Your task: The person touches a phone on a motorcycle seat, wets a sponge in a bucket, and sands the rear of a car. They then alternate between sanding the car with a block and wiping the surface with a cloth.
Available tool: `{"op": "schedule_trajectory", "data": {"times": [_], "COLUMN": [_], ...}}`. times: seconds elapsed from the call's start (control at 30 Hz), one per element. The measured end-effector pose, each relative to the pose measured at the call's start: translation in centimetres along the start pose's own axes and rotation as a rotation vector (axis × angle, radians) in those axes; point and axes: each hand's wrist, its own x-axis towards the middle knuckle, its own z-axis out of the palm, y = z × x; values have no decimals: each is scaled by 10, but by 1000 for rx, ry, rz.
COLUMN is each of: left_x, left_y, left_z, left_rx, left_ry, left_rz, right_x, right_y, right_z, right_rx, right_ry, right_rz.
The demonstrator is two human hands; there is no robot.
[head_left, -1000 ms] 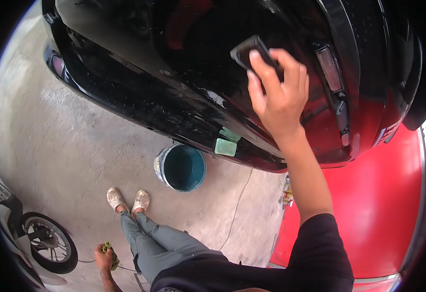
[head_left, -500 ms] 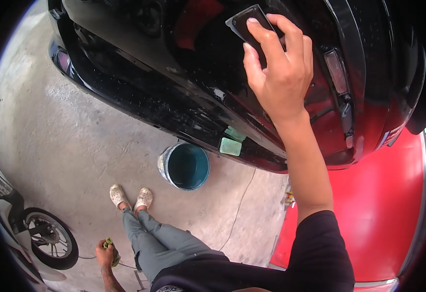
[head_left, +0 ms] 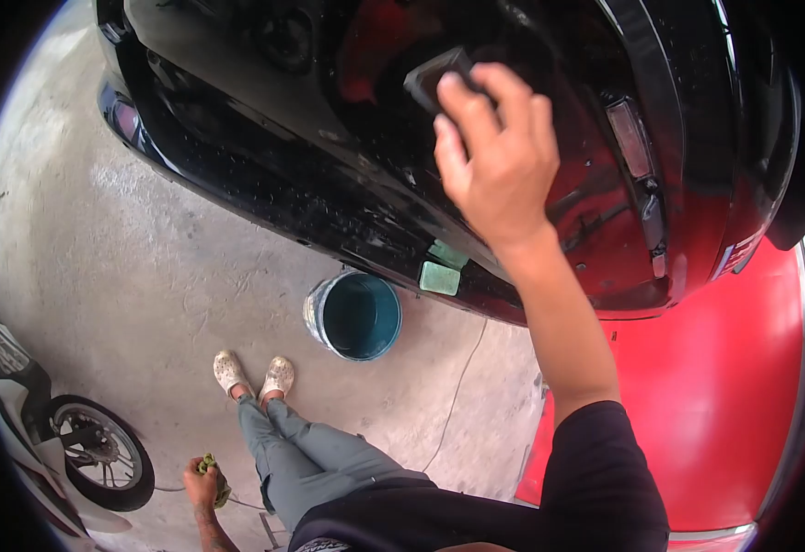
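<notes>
Head view, looking down: the right hand (head_left: 494, 161) presses a dark rectangular sponge pad (head_left: 432, 75) flat against the glossy black car body (head_left: 329, 156), fingers curled over it. The left hand (head_left: 202, 483), low by the leg, is closed around a crumpled green cloth (head_left: 214, 478). A round teal bucket (head_left: 354, 316) stands on the concrete floor (head_left: 144, 276) beneath the car.

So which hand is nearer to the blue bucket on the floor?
The left hand, low beside the legs and gripping a green cloth. The right hand is raised above the bucket, pressing a dark pad on the car.
</notes>
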Motion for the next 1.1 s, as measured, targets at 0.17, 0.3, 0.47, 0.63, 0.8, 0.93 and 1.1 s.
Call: {"op": "schedule_trajectory", "data": {"times": [0.17,0.3,0.47,0.63,0.8,0.93,1.1], "left_x": [-2,1,0,-1,1,1,-1], "left_y": [8,6,6,10,10,11,13], "left_z": [-2,-5,-6,-10,-9,-8,-8], "left_rx": [12,0,10,-2,5,-23,3], "left_ry": [18,11,12,30,21,21,24], "left_rz": [-27,-20,-15,-27,-23,-23,-31], "right_x": [7,17,-10,22,-13,18,0], "right_y": [3,-2,-9,-3,-13,-2,-15], "right_z": [0,2,4,2,1,2,4], "right_rx": [40,46,50,54,75,57,79], "right_ry": [-6,26,-73,21,-111,12,-42], "right_rz": [-27,75,-17,78,-1,56,107]}}
